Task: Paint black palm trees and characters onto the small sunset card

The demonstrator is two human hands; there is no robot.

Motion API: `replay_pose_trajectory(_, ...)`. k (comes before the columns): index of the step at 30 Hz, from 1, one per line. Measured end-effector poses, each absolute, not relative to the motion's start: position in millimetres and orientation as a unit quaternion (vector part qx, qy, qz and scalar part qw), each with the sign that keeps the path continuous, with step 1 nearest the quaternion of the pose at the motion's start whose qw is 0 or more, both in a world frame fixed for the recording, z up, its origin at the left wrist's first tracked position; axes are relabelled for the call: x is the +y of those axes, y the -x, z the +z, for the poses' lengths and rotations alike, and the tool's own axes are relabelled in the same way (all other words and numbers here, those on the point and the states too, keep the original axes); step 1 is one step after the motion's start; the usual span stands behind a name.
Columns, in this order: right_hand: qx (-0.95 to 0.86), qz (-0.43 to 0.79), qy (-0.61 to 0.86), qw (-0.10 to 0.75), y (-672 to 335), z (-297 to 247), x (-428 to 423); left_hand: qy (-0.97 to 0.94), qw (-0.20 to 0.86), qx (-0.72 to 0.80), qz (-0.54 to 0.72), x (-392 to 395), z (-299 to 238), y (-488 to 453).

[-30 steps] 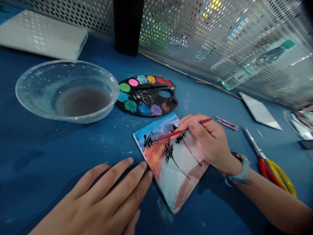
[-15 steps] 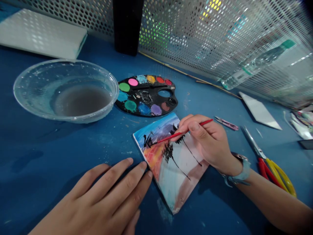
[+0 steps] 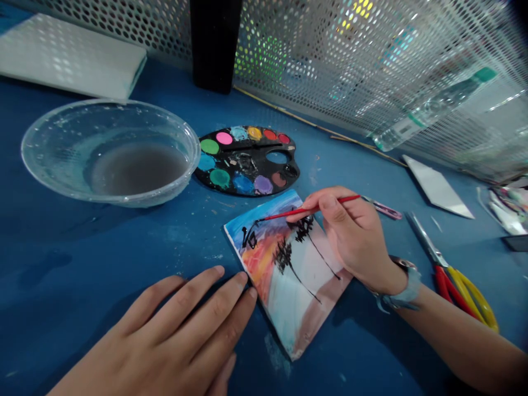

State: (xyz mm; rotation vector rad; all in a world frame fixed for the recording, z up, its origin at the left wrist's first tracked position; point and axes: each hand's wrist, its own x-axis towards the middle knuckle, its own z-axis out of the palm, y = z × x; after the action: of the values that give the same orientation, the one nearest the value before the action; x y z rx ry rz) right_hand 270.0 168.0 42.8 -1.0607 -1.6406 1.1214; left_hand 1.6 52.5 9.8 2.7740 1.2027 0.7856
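Observation:
A small painted canvas [image 3: 284,308] lies at an angle on the blue table, with blue, orange and pale areas and black tree shapes. My right hand [image 3: 350,236] rests over its right side, pinching a thin red paintbrush [image 3: 297,212]. The dark brush tip is at black strokes near the canvas's upper left. My left hand [image 3: 185,335] lies flat with fingers stretched out, fingertips at the canvas's left edge. Beyond the canvas sits a black paint palette [image 3: 247,147] with several coloured wells. To its left stands a clear plastic bowl [image 3: 53,181] of greyish water.
Scissors [image 3: 447,275] with red and yellow handles and a small pink cutter [image 3: 385,209] lie right of my hand. A white panel [image 3: 437,187], a plastic bottle [image 3: 433,113], a perforated metal screen [image 3: 313,60], a black upright object [image 3: 215,44] and a white board [image 3: 70,58] are farther back.
My right hand has moved the brush tip slightly up and away across the canvas, near the black strokes. My left hand has stayed in place.

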Motion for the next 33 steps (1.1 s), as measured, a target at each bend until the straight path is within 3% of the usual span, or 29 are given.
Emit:
replay_pose_trajectory(26,-0.679,0.425,0.435,0.411,-268.1,46.3,167.5,-0.885,0.019,0.394,0.249,50.8,7.6,-1.8)
replay_pose_trajectory(33,-0.659,0.427,0.413,0.463,-270.9,39.0,170.2,-0.886,0.016,0.392,0.246,52.8,8.2,-1.7)
